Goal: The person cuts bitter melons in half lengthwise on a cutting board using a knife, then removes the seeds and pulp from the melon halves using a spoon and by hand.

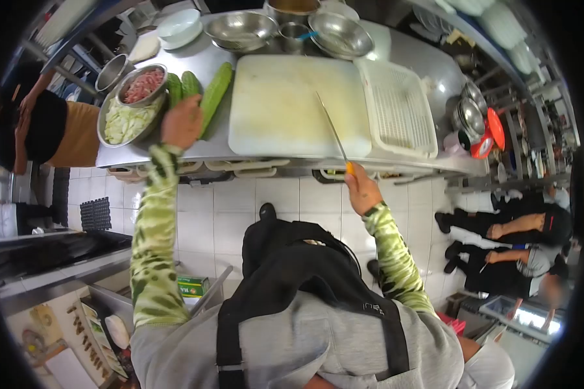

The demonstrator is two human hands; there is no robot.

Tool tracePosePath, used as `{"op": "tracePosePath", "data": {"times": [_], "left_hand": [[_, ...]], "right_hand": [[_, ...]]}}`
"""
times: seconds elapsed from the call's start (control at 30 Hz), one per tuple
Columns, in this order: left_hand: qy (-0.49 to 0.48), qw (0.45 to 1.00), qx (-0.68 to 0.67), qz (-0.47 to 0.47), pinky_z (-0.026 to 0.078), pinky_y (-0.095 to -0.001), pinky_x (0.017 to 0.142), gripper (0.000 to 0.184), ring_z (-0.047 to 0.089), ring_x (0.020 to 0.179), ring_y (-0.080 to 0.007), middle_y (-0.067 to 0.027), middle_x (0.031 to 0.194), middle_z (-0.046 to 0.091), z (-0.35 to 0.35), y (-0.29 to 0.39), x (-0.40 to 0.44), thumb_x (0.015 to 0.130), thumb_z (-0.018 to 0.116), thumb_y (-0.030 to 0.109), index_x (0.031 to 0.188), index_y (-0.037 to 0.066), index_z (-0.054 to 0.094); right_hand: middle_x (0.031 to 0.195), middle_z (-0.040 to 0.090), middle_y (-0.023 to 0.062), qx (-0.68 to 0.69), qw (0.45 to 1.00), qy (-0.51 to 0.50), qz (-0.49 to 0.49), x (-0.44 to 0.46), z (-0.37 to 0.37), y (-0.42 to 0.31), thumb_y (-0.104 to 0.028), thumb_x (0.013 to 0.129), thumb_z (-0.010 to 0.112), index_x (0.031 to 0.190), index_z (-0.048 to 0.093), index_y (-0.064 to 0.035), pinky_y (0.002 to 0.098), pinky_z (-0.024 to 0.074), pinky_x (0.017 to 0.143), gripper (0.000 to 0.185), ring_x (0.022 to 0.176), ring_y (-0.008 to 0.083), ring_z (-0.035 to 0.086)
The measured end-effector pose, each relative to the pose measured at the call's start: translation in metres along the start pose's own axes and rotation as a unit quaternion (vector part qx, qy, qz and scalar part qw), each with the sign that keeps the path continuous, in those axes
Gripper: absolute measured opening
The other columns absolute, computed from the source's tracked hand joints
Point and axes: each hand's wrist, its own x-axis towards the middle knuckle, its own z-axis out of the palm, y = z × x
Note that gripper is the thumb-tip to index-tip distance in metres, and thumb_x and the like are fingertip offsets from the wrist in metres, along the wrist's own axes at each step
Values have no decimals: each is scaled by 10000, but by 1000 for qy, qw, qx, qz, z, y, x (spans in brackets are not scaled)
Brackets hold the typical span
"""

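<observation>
Around the cutting board (272, 104), three cucumbers (218, 91) are laid at 9 o'clock, blocked farther out by two bowls, one of meat (144, 85), one of chopped cabbage (126, 124). One white basket (401, 110) is placed at 3 o'clock. The one knife (331, 125) is gripped in the closed right hand (363, 189), its blade over the board. The cucumbers are covered partly by the blurred left hand (182, 122); its opening and grip cannot be told.
</observation>
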Motion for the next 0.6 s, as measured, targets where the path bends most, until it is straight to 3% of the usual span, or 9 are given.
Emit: {"op": "tracePosePath", "data": {"times": [0.07,0.1,0.13,0.23,0.3,0.37,0.47,0.53,0.6], "left_hand": [[42,995,78,55,531,-480,796,354,641,919,-361,-199,1011,658,53,-31,4,881,567,178,1215,64,597],[0,991,136,-14,517,-489,831,408,622,965,-379,-203,1066,634,66,-29,7,869,579,190,1257,64,561],[-34,979,187,-73,503,-498,867,468,604,1010,-396,-208,1121,611,78,-23,11,857,590,202,1300,65,525],[-115,978,145,-96,482,-484,917,801,566,1067,-443,-257,1292,452,97,-37,34,801,654,170,1502,94,272],[-142,975,129,-112,491,-479,910,854,574,1063,-445,-264,1292,454,95,-42,46,766,670,133,1512,96,256],[-184,958,107,-193,489,-468,917,869,573,1076,-441,-270,1283,471,79,-28,65,748,680,133,1507,82,258],[-85,991,-53,-93,473,-462,944,831,556,1120,-443,-277,1298,492,69,-19,62,745,682,149,1481,59,308],[-157,977,-142,19,450,-460,974,793,532,1155,-444,-274,1310,501,54,21,66,757,669,147,1468,42,334],[-232,950,-185,99,426,-459,1002,767,511,1185,-444,-271,1329,502,71,54,62,767,655,135,1463,32,350]], "right_hand": [[904,666,265,18,1000,10,9,11,-5,-11,-299,1000,482,1331,460,-64,530,506,720,406,810,470,638],[902,663,273,28,999,20,19,8,-7,-16,-312,999,479,1330,460,-64,540,502,724,415,809,476,635],[890,660,279,-45,999,12,-15,-3,21,28,-327,996,470,1335,457,-61,547,499,732,431,809,482,632],[863,651,292,-43,997,-13,56,19,8,15,-345,989,453,1283,475,-29,562,491,746,432,810,492,626],[857,650,292,-23,997,-5,78,21,3,1,-335,986,453,1225,493,-12,559,494,741,404,810,489,627],[859,651,285,-26,997,27,66,21,1,1,-323,984,461,1169,504,-6,553,497,724,370,804,481,630],[842,655,269,-62,993,97,30,19,-3,-22,-307,981,485,1120,495,-5,549,498,675,332,769,459,637],[796,650,276,-117,985,42,118,22,10,0,-301,986,472,1125,471,-5,570,491,670,326,750,466,632],[755,641,290,-120,982,-5,143,27,6,2,-263,979,449,1085,457,4,583,489,693,287,744,494,623]]}}
